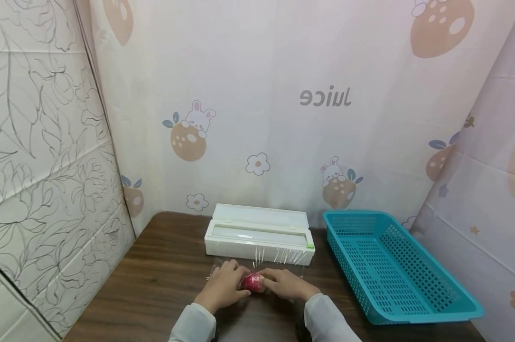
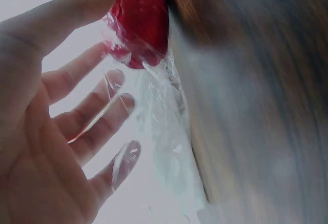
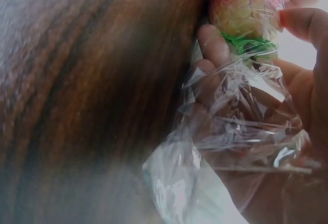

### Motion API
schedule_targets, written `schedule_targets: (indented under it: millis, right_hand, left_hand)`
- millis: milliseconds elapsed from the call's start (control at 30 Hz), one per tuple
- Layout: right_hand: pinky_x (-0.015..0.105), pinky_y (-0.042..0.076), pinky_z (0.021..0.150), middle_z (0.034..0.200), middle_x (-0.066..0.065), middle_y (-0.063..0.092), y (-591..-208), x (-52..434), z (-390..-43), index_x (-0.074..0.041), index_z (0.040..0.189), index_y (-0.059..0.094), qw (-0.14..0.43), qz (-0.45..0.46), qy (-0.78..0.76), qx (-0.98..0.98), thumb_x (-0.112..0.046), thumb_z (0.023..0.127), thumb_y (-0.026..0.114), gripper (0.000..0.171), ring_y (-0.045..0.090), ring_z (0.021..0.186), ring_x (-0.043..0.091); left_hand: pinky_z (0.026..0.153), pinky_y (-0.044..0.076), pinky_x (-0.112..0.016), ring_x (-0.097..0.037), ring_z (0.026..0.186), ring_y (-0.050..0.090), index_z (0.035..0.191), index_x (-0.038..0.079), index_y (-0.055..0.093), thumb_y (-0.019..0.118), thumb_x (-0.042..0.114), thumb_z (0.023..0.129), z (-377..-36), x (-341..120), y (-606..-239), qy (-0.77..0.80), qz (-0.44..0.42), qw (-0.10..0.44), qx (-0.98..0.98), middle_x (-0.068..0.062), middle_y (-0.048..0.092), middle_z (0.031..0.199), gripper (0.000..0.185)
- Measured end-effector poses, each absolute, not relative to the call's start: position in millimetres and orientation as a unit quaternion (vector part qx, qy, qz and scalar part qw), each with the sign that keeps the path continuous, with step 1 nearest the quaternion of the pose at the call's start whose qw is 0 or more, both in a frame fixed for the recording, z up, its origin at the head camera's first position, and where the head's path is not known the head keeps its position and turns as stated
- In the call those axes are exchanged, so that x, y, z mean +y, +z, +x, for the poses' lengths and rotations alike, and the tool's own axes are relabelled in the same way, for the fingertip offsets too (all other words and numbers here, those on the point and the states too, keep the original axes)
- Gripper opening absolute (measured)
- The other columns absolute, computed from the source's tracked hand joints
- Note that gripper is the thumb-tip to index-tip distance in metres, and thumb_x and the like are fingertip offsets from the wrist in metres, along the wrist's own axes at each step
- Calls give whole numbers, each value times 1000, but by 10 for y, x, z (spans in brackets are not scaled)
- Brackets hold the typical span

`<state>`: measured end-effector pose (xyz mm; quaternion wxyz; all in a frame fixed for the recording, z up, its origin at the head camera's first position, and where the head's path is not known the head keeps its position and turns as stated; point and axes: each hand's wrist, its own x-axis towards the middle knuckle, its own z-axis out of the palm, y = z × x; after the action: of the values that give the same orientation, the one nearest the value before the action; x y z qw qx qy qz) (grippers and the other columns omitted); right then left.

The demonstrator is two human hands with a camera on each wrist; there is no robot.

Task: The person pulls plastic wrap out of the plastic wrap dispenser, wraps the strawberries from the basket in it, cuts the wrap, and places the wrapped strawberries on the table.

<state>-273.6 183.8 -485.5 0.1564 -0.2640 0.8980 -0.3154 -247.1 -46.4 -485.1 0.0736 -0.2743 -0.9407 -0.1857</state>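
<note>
A red strawberry (image 1: 253, 282) wrapped in clear cling film lies between the two hands, close over the table. Its pale yellow base and green leaves (image 3: 251, 47) show in the right wrist view. The left hand (image 1: 225, 286) holds its red end with the thumb on top, the other fingers spread behind loose film (image 2: 166, 121). At the leafy end, the right hand (image 1: 289, 284) pinches the fruit between thumb and fingers. Crumpled cling film (image 3: 236, 137) trails over the right palm and fingers.
Behind the hands stands a white cling film dispenser (image 1: 257, 249), lid raised, with a small green piece at its right end and film hanging over its front. A turquoise plastic basket (image 1: 428, 317) is at the right of the brown wooden table (image 1: 154, 270). Printed cloth hangs behind.
</note>
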Motion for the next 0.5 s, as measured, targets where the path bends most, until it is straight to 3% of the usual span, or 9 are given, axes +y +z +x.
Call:
schedule_targets:
  millis: [67,233,400,500]
  right_hand:
    - [34,49,64,84,-8,67,-4863,1845,-2743,-22,133,63,163,-258,-317,898,-44,105,49,39,59,70,10]
    - [42,52,80,106,-2,67,-4888,1860,-2776,-20,132,64,149,-263,-300,905,-45,105,47,41,59,90,13]
    - [35,48,73,98,-4,56,-4915,1872,-2800,-13,131,66,129,-275,-294,906,-45,105,47,45,52,84,13]
    - [33,47,72,98,-6,55,-4909,1888,-2786,-15,133,65,129,-268,-297,908,-46,105,47,45,51,84,11]
  left_hand:
    - [84,49,-45,-20,103,55,117,19,69,84,38,79,-2468,-433,-4839,-179,-273,94,-941,2,60,108,45]
    - [84,48,-43,-19,107,56,115,22,67,88,36,76,-2484,-358,-4831,-173,-282,114,-937,5,62,112,46]
    - [80,46,-38,-15,100,58,110,25,66,86,38,78,-2545,-299,-4875,-174,-280,107,-938,9,64,105,41]
    - [78,46,-37,-14,98,60,111,26,65,83,39,81,-2586,-286,-4908,-179,-278,100,-938,8,64,104,37]
